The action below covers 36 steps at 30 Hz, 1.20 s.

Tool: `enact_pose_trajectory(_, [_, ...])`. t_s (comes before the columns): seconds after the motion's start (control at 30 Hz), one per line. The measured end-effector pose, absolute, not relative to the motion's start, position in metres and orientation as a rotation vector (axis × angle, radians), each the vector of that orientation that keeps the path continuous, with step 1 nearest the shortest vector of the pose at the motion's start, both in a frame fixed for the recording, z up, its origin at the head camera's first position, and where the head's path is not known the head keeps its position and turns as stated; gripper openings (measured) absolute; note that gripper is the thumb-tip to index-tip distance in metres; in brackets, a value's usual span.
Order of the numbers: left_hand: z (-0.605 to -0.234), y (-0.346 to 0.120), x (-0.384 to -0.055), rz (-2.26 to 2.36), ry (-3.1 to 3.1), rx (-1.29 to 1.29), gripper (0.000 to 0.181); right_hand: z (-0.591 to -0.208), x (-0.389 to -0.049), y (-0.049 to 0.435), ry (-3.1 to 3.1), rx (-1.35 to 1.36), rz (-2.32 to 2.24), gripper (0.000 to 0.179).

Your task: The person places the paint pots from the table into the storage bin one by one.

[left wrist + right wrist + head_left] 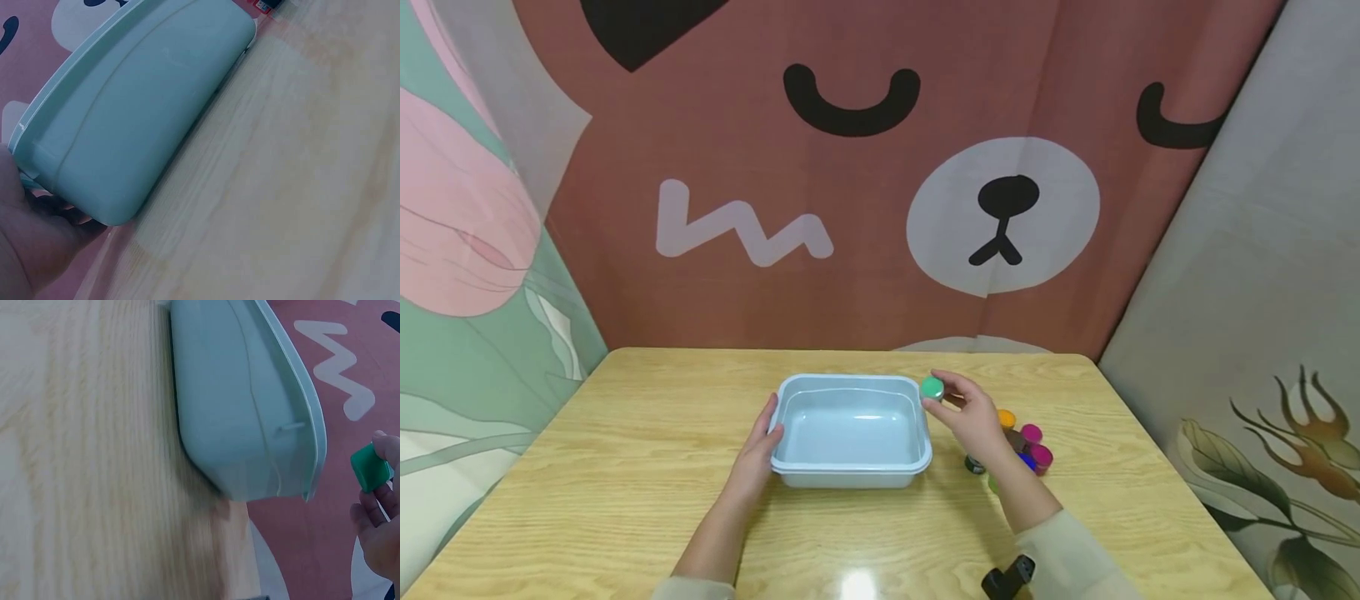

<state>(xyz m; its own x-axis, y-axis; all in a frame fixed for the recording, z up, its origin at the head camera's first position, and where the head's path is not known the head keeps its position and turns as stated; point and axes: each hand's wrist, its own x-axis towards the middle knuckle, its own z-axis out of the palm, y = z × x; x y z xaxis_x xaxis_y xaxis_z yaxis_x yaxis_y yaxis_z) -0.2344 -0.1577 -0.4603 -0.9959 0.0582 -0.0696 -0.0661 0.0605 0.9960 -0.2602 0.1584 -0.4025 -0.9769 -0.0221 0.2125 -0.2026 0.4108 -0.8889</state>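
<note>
A light blue plastic tub sits on the table, its inside bare in the head view. At its left end, my left hand grips the rim, thumb on top; in the left wrist view the fingers of this hand reach behind the tub wall. My right hand pinches a small pot with a green lid between thumb and fingers, just at the tub's right rim. From the right wrist, the green lid shows beyond the tub's end.
Several small pots with coloured lids, among them an orange one, a magenta one and a blue one, cluster right of the tub, partly behind my right forearm. A black device is by my right sleeve. Printed curtains border the wooden table.
</note>
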Motion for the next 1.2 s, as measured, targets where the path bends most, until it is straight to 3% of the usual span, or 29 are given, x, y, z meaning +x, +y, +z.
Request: enact_pose_trajectory(1.2, [-0.463, -0.156, -0.236, 2.110, 2.221, -0.040, 0.057, -0.397, -0.299, 0.043, -2.693, 0.433, 1.666, 0.043])
